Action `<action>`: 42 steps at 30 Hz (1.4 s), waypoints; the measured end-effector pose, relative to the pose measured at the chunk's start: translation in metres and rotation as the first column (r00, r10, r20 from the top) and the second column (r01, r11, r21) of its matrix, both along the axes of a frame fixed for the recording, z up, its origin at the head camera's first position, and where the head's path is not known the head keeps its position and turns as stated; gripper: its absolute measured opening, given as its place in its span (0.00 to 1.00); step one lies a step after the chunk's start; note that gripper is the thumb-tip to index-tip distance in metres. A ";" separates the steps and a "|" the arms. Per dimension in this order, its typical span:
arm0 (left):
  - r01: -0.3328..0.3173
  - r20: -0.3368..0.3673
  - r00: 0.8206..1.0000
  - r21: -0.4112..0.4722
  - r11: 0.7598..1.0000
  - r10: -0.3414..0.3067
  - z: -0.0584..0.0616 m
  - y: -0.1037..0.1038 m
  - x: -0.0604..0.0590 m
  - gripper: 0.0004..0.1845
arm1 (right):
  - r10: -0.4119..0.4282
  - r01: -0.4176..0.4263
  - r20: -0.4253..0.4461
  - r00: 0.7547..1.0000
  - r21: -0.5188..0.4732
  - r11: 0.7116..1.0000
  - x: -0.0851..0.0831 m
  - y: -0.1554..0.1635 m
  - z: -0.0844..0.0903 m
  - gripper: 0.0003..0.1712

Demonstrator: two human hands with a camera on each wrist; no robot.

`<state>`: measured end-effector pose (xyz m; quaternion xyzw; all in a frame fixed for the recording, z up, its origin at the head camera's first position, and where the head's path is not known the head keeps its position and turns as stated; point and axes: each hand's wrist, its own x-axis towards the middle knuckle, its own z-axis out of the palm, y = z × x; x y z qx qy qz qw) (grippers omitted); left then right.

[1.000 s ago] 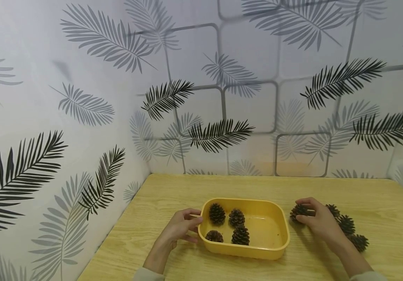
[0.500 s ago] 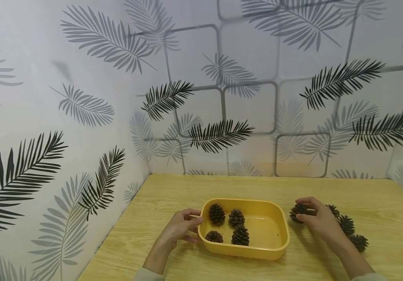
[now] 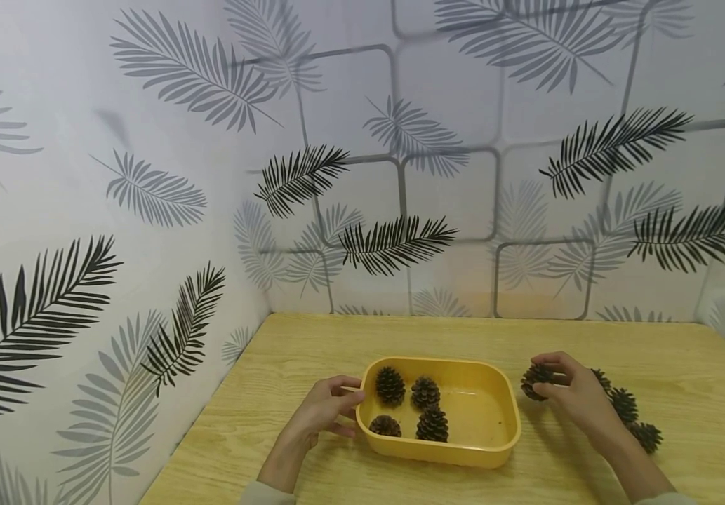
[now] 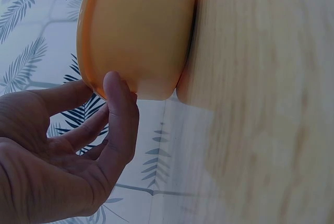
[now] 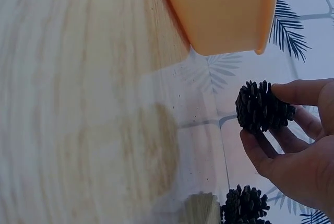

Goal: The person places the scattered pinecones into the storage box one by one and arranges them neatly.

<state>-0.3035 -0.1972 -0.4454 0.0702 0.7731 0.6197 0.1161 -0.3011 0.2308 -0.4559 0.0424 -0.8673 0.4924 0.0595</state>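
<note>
A pinecone [image 3: 531, 384] is pinched between the thumb and fingers of my right hand [image 3: 580, 400], to the right of the yellow plastic bin [image 3: 438, 454]. In the right wrist view this pinecone [image 5: 258, 108] is held at the fingertips, apart from the bin's end wall [image 5: 224, 15]. My left hand [image 3: 321, 410] is at the opposite end, its relaxed fingers touching the bin's rim and outer wall; the left wrist view shows a fingertip [image 4: 115, 85] against that wall [image 4: 141, 31]. Inside the bin, several pinecones [image 3: 390, 385] sit in the left and middle part.
Several more pinecones [image 3: 624, 405] lie on the wood-grain table [image 3: 349, 337] beside my right wrist, partly behind the hand. One pinecone [image 5: 244, 204] shows low in the right wrist view. A leaf-patterned wall covering [image 3: 450, 266] rises at the table's back and left edges.
</note>
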 end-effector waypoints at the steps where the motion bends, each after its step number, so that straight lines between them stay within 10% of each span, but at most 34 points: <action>1: -0.003 0.005 1.000 0.000 1.000 0.003 0.000 0.000 0.000 0.24 | -0.002 0.002 -0.002 1.000 0.002 1.000 0.000 0.000 0.000 0.29; 42: -0.006 -0.003 1.000 -0.007 1.000 0.006 -0.001 -0.001 0.000 0.24 | 0.017 -0.018 -0.089 0.996 -0.004 1.000 0.011 -0.017 0.026 0.26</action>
